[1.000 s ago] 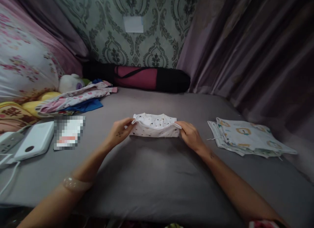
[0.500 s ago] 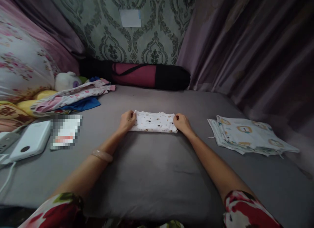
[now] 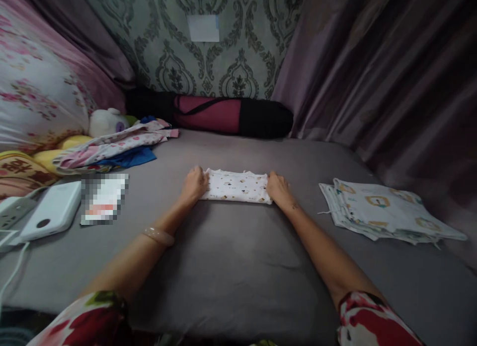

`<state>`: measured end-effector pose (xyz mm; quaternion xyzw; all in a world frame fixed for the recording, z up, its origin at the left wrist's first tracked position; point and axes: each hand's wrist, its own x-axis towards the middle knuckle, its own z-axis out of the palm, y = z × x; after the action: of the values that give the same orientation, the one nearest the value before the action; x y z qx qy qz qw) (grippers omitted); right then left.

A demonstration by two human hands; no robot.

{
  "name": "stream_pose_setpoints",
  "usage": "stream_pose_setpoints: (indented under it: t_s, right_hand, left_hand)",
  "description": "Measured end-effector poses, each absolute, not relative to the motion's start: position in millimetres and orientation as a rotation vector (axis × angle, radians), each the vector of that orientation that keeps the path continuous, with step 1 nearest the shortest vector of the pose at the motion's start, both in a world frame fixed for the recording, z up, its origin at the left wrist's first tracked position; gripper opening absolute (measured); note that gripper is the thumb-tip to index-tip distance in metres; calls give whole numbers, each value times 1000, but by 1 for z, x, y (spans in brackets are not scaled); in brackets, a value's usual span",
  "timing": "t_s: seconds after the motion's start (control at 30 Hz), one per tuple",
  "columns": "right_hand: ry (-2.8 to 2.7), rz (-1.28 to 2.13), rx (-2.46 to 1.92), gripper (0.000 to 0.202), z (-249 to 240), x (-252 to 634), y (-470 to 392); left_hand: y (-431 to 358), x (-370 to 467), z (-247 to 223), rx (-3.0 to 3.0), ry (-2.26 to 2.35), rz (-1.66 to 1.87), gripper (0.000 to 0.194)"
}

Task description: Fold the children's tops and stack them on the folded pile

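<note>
Grey sheet (image 3: 231,266) under a folded cloth (image 3: 237,187)
Your left hand (image 3: 196,183) and right hand (image 3: 278,188) hold opposite ends of its long axis.

The left arm (image 3: 149,246) and right arm (image 3: 320,244) stretch forward, slanting inward. The left hand (image 3: 195,183) and right hand (image 3: 278,190) sit level, well apart, backs up, wrists (image 3: 179,205) nearly straight, fingers (image 3: 205,179) curled in.

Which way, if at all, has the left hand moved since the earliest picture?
Yes: judged against the long red-and-black roll, the left hand has moved slightly forward and to the right.
</note>
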<state>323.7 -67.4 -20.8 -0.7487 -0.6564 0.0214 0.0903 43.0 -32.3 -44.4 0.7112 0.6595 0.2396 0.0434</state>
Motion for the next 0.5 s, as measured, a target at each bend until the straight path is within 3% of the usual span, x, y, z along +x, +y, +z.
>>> stream_pose_setpoints:
  t_s: [0.13,0.23,0.5]
  right_hand:
    - [-2201,-137,-1820,38,-15,299,-79]
    - [-2446,-108,-1458,48,-19,273,-89]
    - [-2571,28,-1467,52,-30,266,-88]
  left_hand:
    - [-52,58,-21,2487,1694,828,32]
    - [-65,78,-17,2719,1360,634,38]
    - [-64,85,-49,2717,1535,271,61]
